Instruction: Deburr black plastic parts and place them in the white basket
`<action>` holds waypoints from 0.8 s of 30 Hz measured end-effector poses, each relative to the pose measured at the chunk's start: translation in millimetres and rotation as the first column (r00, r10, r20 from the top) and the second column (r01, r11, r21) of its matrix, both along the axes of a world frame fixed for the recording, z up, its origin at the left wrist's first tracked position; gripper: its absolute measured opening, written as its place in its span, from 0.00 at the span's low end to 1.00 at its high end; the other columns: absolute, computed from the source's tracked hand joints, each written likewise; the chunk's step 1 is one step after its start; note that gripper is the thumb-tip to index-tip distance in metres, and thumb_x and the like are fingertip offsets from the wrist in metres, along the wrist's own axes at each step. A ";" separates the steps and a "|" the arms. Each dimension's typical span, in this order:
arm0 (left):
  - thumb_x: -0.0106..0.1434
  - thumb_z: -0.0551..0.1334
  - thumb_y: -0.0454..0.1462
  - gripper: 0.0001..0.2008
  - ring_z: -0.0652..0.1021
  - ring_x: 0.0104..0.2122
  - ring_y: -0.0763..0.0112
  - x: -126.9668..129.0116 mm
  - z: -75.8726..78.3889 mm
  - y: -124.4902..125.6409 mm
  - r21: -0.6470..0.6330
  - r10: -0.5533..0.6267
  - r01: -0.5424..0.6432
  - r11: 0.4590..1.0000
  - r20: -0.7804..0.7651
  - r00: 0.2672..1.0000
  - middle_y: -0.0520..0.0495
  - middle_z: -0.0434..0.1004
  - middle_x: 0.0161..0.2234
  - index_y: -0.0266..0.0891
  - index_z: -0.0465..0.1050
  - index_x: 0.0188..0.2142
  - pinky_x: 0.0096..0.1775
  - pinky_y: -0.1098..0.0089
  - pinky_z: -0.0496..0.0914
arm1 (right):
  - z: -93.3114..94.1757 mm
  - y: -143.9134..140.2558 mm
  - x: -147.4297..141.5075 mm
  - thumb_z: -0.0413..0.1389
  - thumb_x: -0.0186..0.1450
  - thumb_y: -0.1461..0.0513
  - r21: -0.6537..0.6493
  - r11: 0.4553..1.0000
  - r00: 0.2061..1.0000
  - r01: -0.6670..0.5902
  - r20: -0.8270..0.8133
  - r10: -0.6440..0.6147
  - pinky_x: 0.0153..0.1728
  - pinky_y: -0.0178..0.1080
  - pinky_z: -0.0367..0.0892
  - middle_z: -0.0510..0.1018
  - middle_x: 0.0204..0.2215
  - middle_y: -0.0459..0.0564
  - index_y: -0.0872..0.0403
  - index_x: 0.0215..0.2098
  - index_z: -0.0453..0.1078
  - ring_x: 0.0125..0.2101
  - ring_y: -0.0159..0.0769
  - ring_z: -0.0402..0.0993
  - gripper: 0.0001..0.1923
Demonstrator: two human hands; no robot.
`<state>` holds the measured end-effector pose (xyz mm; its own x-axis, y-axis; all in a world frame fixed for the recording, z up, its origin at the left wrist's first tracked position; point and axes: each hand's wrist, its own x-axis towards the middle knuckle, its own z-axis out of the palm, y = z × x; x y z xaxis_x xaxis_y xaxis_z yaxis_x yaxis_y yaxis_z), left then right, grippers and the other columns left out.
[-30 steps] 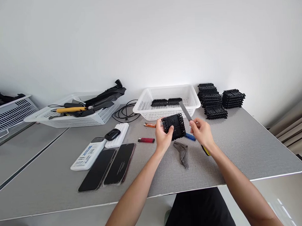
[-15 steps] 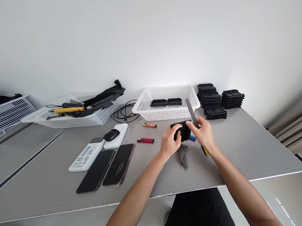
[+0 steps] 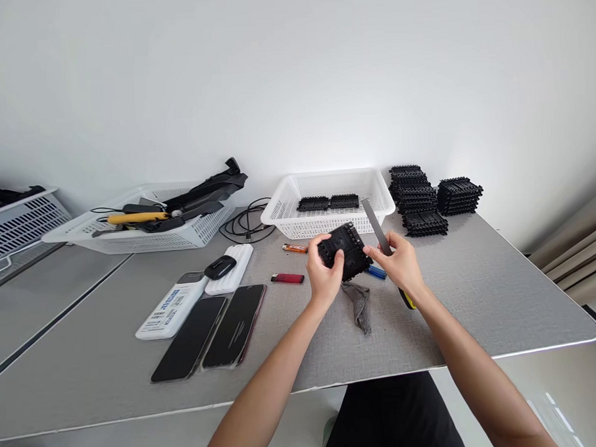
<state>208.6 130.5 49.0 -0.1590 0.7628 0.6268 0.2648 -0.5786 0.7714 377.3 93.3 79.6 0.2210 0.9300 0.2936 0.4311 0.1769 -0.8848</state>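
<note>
My left hand (image 3: 324, 272) grips a square black plastic piece (image 3: 347, 248) with toothed edges, thumb across its broad face. In my right hand (image 3: 398, 265) is a flat metal file (image 3: 376, 223); its blade points up and away, and part of its yellow-and-black handle shows below the palm. My right fingertips are at the right edge of the plastic piece; whether they touch it is hard to tell. Under the hands lies a crumpled grey cloth (image 3: 361, 306), with a blue lighter (image 3: 377, 272) just behind it.
A white basket (image 3: 328, 227) behind my hands holds two black pieces. Stacks of similar pieces (image 3: 418, 198) stand at right. Red (image 3: 287, 278) and orange (image 3: 295, 248) lighters, phones (image 3: 189, 340), power banks (image 3: 171, 311), a coiled cable (image 3: 246, 222) and another basket (image 3: 190, 238) lie left.
My left hand has moved slightly left and turned the plastic piece, so its broad face now shows. The file has shifted a little left, and more of the blue lighter is visible.
</note>
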 end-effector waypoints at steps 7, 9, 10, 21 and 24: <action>0.49 0.67 0.36 0.22 0.72 0.33 0.74 -5.2 -9.7 21.0 -0.238 0.015 0.122 0.964 0.504 0.864 0.53 0.66 0.36 0.44 0.58 0.40 0.35 0.74 0.67 | -11.1 5.6 1.6 0.63 0.53 0.46 -0.149 0.969 0.980 -0.199 -0.036 0.196 0.20 0.34 0.50 0.63 0.20 0.40 0.54 0.33 0.70 0.20 0.30 0.56 0.21; 0.48 0.68 0.37 0.23 0.72 0.31 0.75 -3.7 -9.5 20.4 -0.301 0.014 0.180 0.937 0.543 0.839 0.53 0.67 0.35 0.45 0.57 0.39 0.31 0.75 0.66 | -12.1 6.5 1.2 0.62 0.55 0.47 -0.152 0.964 0.975 -0.218 -0.067 0.210 0.20 0.34 0.50 0.63 0.19 0.40 0.55 0.33 0.71 0.20 0.29 0.55 0.21; 0.47 0.69 0.38 0.23 0.72 0.30 0.75 -2.3 -8.9 19.1 -0.325 0.017 0.198 0.925 0.553 0.833 0.54 0.67 0.34 0.45 0.57 0.38 0.29 0.76 0.66 | -12.1 6.7 1.1 0.62 0.55 0.47 -0.149 0.964 0.974 -0.221 -0.086 0.210 0.20 0.34 0.50 0.63 0.19 0.41 0.55 0.33 0.71 0.20 0.29 0.55 0.20; 0.49 0.69 0.41 0.25 0.76 0.28 0.71 -2.2 1.0 9.2 -0.426 -0.002 0.236 0.873 0.482 0.876 0.52 0.75 0.33 0.47 0.63 0.45 0.23 0.75 0.66 | -10.0 9.6 8.6 0.59 0.58 0.46 -0.082 0.990 0.981 -0.111 -0.169 0.096 0.18 0.35 0.53 0.65 0.18 0.43 0.55 0.30 0.70 0.17 0.30 0.57 0.20; 0.48 0.70 0.41 0.28 0.78 0.28 0.67 -3.8 -0.2 11.4 -0.479 -0.092 0.332 0.813 0.457 0.885 0.50 0.79 0.34 0.45 0.66 0.49 0.25 0.70 0.70 | -9.9 11.6 14.1 0.58 0.58 0.45 -0.061 0.996 0.988 -0.059 -0.147 0.050 0.18 0.35 0.55 0.67 0.19 0.44 0.55 0.31 0.71 0.17 0.31 0.60 0.21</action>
<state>204.8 141.9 48.7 -0.0928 0.9952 0.0322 -0.2104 -0.0512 0.9763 391.4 104.9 69.7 0.2051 0.9579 0.2008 0.2887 0.1368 -0.9476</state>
